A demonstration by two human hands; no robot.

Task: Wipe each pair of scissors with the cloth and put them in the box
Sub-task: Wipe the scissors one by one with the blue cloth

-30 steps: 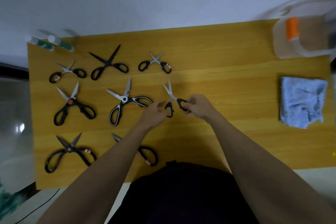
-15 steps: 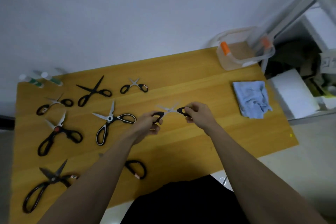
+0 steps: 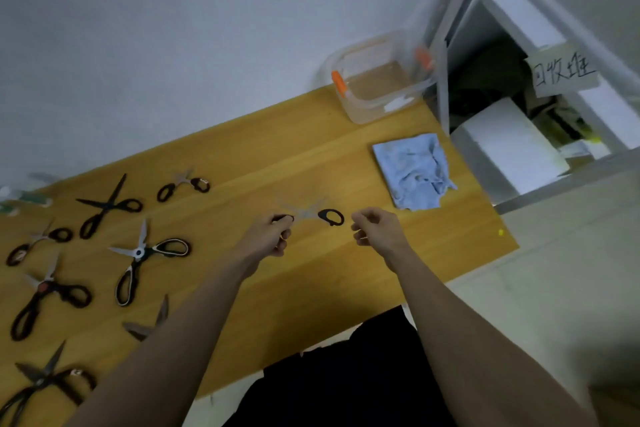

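- The small black-handled scissors (image 3: pixel 311 213) hang blurred above the middle of the table (image 3: pixel 311 156); the left hand (image 3: pixel 268 236) pinches one handle loop, the other loop juts free toward the right hand.
- The right hand (image 3: pixel 375 229) is just beside that loop, fingers loosely curled, grasping nothing.
- The blue cloth (image 3: pixel 414 172) lies near the right edge; the clear box (image 3: pixel 377 80) sits at the far right corner.
- Other scissors (image 3: pixel 138 253) are spread along the left end.

Wooden table (image 3: pixel 311 156) against pale wall (image 3: pixel 173 28).
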